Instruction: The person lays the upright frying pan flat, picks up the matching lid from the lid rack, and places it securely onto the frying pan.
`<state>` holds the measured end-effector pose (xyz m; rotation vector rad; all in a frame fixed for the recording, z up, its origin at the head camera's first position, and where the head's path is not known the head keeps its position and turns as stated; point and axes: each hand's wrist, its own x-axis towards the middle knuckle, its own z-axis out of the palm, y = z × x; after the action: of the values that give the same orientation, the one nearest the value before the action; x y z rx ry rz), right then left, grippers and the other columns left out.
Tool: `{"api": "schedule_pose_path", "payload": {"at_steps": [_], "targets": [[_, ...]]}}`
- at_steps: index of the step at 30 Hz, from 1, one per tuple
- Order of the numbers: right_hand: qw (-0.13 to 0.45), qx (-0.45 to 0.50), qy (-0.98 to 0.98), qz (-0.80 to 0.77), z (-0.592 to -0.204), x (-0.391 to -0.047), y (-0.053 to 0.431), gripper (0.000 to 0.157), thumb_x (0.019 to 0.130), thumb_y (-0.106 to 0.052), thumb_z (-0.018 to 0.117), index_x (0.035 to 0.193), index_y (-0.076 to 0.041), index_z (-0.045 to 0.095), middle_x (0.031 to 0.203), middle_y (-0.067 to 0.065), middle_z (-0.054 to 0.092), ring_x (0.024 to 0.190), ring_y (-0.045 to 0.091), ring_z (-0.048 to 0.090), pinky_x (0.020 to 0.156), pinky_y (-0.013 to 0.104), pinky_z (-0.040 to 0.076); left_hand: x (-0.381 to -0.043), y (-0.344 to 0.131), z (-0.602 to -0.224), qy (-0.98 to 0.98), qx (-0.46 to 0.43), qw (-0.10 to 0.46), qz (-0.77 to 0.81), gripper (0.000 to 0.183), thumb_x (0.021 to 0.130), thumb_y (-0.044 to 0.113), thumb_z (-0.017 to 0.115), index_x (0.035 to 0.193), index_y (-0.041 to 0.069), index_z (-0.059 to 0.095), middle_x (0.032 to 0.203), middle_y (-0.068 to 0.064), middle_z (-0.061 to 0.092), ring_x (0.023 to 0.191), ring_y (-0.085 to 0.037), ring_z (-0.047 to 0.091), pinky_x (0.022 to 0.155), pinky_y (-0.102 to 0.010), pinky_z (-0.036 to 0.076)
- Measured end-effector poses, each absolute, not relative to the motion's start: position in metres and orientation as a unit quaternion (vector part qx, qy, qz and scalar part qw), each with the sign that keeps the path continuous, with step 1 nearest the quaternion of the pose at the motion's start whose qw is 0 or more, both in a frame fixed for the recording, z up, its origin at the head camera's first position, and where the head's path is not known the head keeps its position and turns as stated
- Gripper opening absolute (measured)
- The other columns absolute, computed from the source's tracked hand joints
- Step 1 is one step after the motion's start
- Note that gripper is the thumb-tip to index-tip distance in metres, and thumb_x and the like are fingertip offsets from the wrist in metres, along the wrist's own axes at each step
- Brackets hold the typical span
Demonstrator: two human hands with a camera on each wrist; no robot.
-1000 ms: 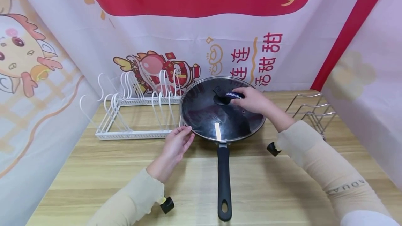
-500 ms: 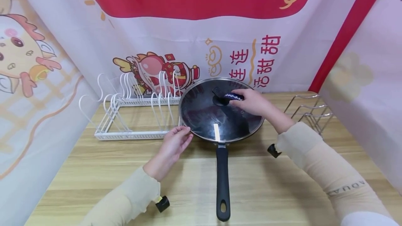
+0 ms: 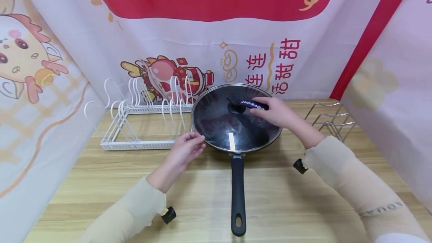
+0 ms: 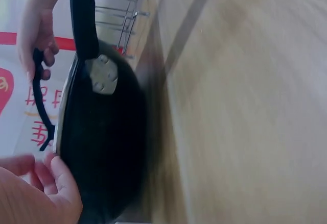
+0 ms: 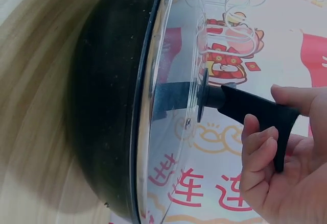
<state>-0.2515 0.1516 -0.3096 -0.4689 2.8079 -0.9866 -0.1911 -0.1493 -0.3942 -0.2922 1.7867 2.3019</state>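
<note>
A black frying pan [image 4: 110, 142] stands on the wooden table, its long handle [image 3: 237, 194] toward me in the head view. A glass lid [image 3: 216, 126] with a metal rim covers it. My right hand [image 3: 274, 112] grips the free end of the lid's dark curved handle [image 5: 253, 113], fingers curled round it. At the pan's near left edge, my left hand [image 3: 186, 148] pinches the rim, thumb above and fingers against the outside. The left wrist view shows these fingertips [image 4: 62, 170] right at the rim. Through the glass, the pan's inside looks dark.
A white rack [image 3: 135, 144] with upright loops stands left of the pan, close to its edge. A chrome wire rack [image 3: 332, 119] stands at the right. Behind the table [image 3: 202, 213] hangs a printed cloth [image 3: 189, 33], with more cloth along both sides.
My right hand has shifted slightly right, toward the free end of the lid's handle, showing more of it. My left hand stays at the rim. The head view has shifted a little.
</note>
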Motion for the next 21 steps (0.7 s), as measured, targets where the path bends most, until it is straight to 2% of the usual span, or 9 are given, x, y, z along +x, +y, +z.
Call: {"api": "schedule_pose_path", "payload": {"at_steps": [5,7,10,12,15,17,21], "targets": [[0.064,-0.163,0.926,-0.335,-0.309,-0.245,0.161,0.057,0.104,-0.029,0.062,0.152,-0.003,0.047,0.135,0.026,0.056,0.103,0.034,0.058,0.084,0.043,0.051,-0.185,-0.164,-0.380,0.685,0.002,0.108,0.721,0.002,0.099,0.001,0.064,0.101,0.000,0.062,0.088,0.000,0.066,0.083,-0.013,0.065,0.075,-0.024,0.058],[0.063,-0.167,0.924,-0.339,-0.308,-0.242,0.164,0.057,0.104,-0.029,0.062,0.152,-0.002,0.047,0.135,0.026,0.056,0.100,0.032,0.057,0.080,0.041,0.050,-0.183,-0.171,-0.374,0.718,0.038,0.104,0.687,0.012,0.100,0.003,0.063,0.108,-0.006,0.062,0.092,-0.002,0.068,0.087,-0.014,0.066,0.081,-0.028,0.058],[0.059,-0.168,0.922,-0.344,-0.308,-0.239,0.169,0.057,0.104,-0.030,0.063,0.152,-0.003,0.048,0.126,0.023,0.058,0.085,0.028,0.056,0.070,0.036,0.047,-0.178,-0.182,-0.366,0.756,0.087,0.097,0.641,0.024,0.101,0.006,0.063,0.117,-0.012,0.060,0.102,-0.009,0.070,0.094,-0.016,0.068,0.089,-0.033,0.057],[0.062,-0.163,0.921,-0.348,-0.307,-0.236,0.173,0.058,0.103,-0.031,0.063,0.152,-0.004,0.048,0.111,0.021,0.059,0.074,0.024,0.052,0.062,0.033,0.044,-0.175,-0.190,-0.360,0.769,0.114,0.097,0.622,0.030,0.102,0.007,0.062,0.123,-0.014,0.059,0.109,-0.016,0.070,0.098,-0.016,0.068,0.092,-0.035,0.057],[0.065,-0.157,0.920,-0.354,-0.305,-0.231,0.178,0.058,0.103,-0.033,0.064,0.152,-0.005,0.049,0.101,0.018,0.058,0.072,0.023,0.050,0.058,0.031,0.043,-0.172,-0.203,-0.353,0.777,0.142,0.087,0.607,0.031,0.103,0.008,0.060,0.126,-0.013,0.059,0.117,-0.022,0.068,0.101,-0.017,0.068,0.093,-0.035,0.056],[0.065,-0.156,0.919,-0.357,-0.303,-0.228,0.182,0.057,0.103,-0.033,0.064,0.151,-0.005,0.050,0.105,0.018,0.060,0.079,0.025,0.052,0.061,0.031,0.046,-0.171,-0.211,-0.349,0.783,0.158,0.070,0.598,0.031,0.103,0.008,0.060,0.127,-0.012,0.060,0.119,-0.024,0.067,0.102,-0.015,0.068,0.093,-0.032,0.056],[0.059,-0.161,0.921,-0.350,-0.301,-0.224,0.191,0.054,0.104,-0.031,0.062,0.148,-0.002,0.051,0.122,0.021,0.061,0.090,0.029,0.057,0.067,0.034,0.051,-0.168,-0.226,-0.339,0.785,0.177,0.003,0.594,0.028,0.104,0.007,0.059,0.125,-0.011,0.061,0.115,-0.014,0.071,0.101,-0.014,0.069,0.089,-0.027,0.057]]}}
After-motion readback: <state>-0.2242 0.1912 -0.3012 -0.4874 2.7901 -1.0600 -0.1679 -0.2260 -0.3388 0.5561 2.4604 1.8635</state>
